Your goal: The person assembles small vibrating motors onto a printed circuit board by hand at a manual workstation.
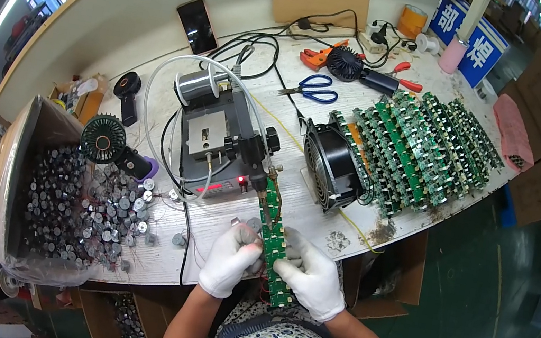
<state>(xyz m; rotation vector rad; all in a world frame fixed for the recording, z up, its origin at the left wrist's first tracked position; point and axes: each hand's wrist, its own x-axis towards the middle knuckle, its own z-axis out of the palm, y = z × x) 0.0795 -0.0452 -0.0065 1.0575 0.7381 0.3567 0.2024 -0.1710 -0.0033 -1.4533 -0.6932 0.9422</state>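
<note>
Cluttered workbench (156, 92); gloved left hand (230, 259) and right hand (312, 277), fingers closed on green circuit strip (275, 243), its middle hidden.

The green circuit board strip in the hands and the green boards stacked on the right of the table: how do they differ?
The held strip is a single strip, gripped by the left hand and right hand; the stacked boards are many, and no hand touches them. The held strip points away from the person, its far end at the soldering machine; the stacked boards lean in rows beside the black fan. Both are green.
</note>
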